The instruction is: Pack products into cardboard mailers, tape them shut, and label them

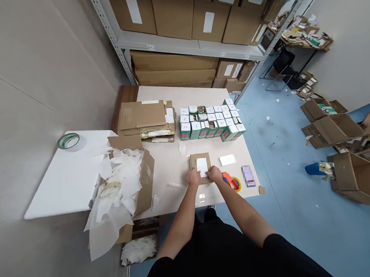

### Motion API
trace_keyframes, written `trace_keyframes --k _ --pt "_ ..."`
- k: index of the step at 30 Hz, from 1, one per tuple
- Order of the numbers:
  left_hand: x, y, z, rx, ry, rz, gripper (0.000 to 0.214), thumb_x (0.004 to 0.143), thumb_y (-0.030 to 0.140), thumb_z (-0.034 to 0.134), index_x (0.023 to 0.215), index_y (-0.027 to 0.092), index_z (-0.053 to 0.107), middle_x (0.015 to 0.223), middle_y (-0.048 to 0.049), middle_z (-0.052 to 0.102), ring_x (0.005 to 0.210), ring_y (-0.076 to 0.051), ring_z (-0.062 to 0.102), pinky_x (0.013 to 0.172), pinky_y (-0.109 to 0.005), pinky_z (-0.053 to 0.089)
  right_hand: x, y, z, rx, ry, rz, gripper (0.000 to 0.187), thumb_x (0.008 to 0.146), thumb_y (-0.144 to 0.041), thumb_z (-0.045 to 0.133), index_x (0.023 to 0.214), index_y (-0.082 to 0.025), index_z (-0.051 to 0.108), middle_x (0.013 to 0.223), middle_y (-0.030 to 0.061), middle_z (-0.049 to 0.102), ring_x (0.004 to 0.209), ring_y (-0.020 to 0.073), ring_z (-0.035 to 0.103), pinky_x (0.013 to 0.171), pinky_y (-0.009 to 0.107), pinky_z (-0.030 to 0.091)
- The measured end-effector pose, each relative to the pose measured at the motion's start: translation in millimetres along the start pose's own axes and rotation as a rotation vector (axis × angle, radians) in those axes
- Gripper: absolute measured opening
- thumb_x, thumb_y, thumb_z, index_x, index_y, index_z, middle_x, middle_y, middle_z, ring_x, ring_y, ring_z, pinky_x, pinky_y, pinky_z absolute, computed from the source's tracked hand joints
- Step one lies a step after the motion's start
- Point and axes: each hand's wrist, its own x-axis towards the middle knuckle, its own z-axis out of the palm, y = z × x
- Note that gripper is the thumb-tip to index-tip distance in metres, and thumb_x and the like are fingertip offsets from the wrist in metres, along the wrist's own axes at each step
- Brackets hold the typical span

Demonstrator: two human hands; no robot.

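A small flat brown cardboard box (pixel 199 156) lies on the table in front of me, with a white label (pixel 201 164) over its middle. My left hand (pixel 193 177) is closed at the label's lower left edge, and my right hand (pixel 214 173) is closed at its lower right edge. Both thumbs rest at the label; the other fingers are partly hidden. Right of the box lies a stack of white labels (pixel 227 160). Just beside my right forearm is a red tape dispenser (pixel 229 180) with a yellow-rimmed roll.
Several green-and-white boxes (pixel 209 123) stand at the table's back right. Flattened cardboard (pixel 143 116) is stacked to their left. A carton (pixel 148 180) overflows with white paper (pixel 121 182) at left. Shelving (pixel 190 44) stands behind. Another person's arm (pixel 369 119) shows far right, near open cartons (pixel 354 176).
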Motion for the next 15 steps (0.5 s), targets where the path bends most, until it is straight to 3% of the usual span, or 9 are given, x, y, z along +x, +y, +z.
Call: trace_keyframes --k 2,4,6,8,12,15 --pt "4.2 -1.7 -5.5 0.025 -0.022 0.041 0.023 0.091 0.036 0.067 0.100 0.015 0.072 0.099 -0.0212 0.074 0.100 -0.036 0.070 0.088 -0.045 0.050 -1.3 3.3 -4.4 -0.016 0.011 0.040 0.042 0.064 -0.045 0.089 0.078 -0.024 0.056 0.090 0.0099 0.073 0.092 0.0278 0.069 0.075 0.033 0.046" --pt "7.7 -2.3 -8.5 0.018 -0.007 0.198 0.023 0.092 0.025 0.062 0.109 0.016 0.073 0.112 -0.0218 0.072 0.114 -0.036 0.066 0.097 -0.047 0.049 -5.3 8.1 -5.4 -0.003 0.052 0.051 0.045 0.064 -0.049 0.089 0.085 -0.023 0.059 0.098 0.0137 0.074 0.098 0.0306 0.069 0.079 0.035 0.048" --pt "11.2 -2.4 -8.6 0.003 0.002 0.402 0.036 0.091 0.016 0.056 0.123 0.020 0.071 0.135 -0.0190 0.066 0.135 -0.034 0.053 0.110 -0.048 0.043 -11.1 12.4 -2.0 0.043 0.084 0.040 0.044 0.067 -0.048 0.087 0.092 -0.022 0.061 0.105 0.0156 0.074 0.102 0.0310 0.069 0.082 0.035 0.048" --pt "15.3 -3.6 -7.4 -0.011 -0.045 0.501 0.049 0.089 0.014 0.056 0.136 0.024 0.066 0.157 -0.0131 0.051 0.152 -0.033 0.034 0.121 -0.052 0.033 -16.8 13.8 4.3 0.099 0.054 0.023 0.034 0.075 -0.046 0.080 0.092 -0.021 0.063 0.104 0.0145 0.074 0.100 0.0292 0.069 0.083 0.034 0.048" --pt "22.9 -14.1 -8.6 -0.038 -0.183 0.447 0.061 0.092 0.025 0.056 0.152 0.032 0.051 0.171 -0.0047 0.030 0.160 -0.031 0.014 0.125 -0.063 0.020 -25.7 5.9 13.1 0.175 -0.028 0.014 0.021 0.084 -0.040 0.067 0.084 -0.020 0.066 0.092 0.0106 0.075 0.089 0.0253 0.070 0.079 0.031 0.048" --pt "22.6 -29.9 -14.9 -0.118 -0.141 0.377 0.056 0.095 0.036 0.055 0.151 0.034 0.053 0.171 -0.0037 0.031 0.160 -0.034 0.015 0.125 -0.064 0.019 -32.7 -5.3 12.6 0.211 -0.010 -0.034 0.027 0.084 -0.046 0.064 0.085 -0.019 0.071 0.090 0.0094 0.075 0.088 0.0255 0.070 0.078 0.031 0.049"
